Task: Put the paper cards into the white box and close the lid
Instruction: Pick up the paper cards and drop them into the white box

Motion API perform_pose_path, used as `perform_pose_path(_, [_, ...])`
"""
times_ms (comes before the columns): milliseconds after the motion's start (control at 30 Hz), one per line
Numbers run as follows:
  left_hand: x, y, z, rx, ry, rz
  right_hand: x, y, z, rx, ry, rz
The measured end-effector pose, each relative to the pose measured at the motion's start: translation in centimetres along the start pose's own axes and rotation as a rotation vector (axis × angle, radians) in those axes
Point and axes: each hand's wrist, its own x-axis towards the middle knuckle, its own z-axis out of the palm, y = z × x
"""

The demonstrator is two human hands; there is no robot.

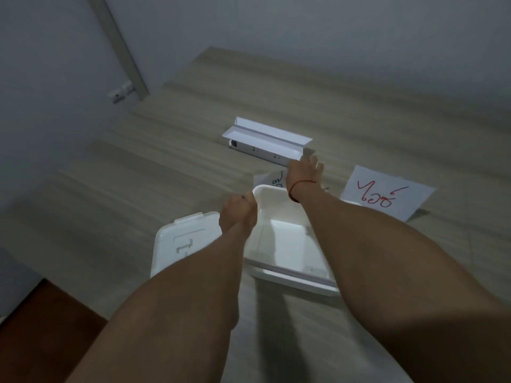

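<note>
Open box (pixel 287 244) is sitting on the table (pixel 138 189) in front of the person, nothing lying in it. Lid (pixel 179 241) is lying just left of it, touching or nearly so. One card (pixel 269 180) is lying just behind the box, partly hidden by the right hand (pixel 302 174). Second card (pixel 387 193) is lying right of the box, apart from it. Folded carton (pixel 266 142) is sitting further back, behind both. Left hand (pixel 237 214) is resting at the box's left rim.
</note>
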Motion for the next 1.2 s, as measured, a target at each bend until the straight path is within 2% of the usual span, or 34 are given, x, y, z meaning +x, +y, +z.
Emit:
perform_pose_path(133, [-0.1,0.0,0.1,0.002,0.021,0.025,0.0,0.4,-0.2,-0.067,0.040,-0.112])
perform_pose_path(233, [-0.4,0.1,0.0,-0.019,0.033,0.048,-1.1,1.2,-0.8,0.030,0.099,-0.184])
perform_pose_path(467, [-1.8,-0.5,-1.2,-0.028,-0.186,0.201,-4.4,3.4,-5.9,0.265,0.353,-0.103])
perform_pose_path(633, [-3.1,-0.6,-2.8,-0.028,-0.290,0.280,-7.3,4.9,-10.1,0.265,0.434,-0.084])
perform_pose_path(767, [-3.4,-0.5,-4.5,-0.011,-0.378,0.318,-9.4,5.5,-11.5,0.269,0.389,-0.042])
perform_pose_path(867, [-4.0,-0.5,-4.7,0.000,-0.383,0.341,-11.3,5.5,-10.7,0.302,0.290,-0.018])
perform_pose_path(1200, [-4.5,-2.7,-2.7,-0.176,-0.258,0.381,-15.8,5.5,-5.1,0.473,-0.192,0.035])
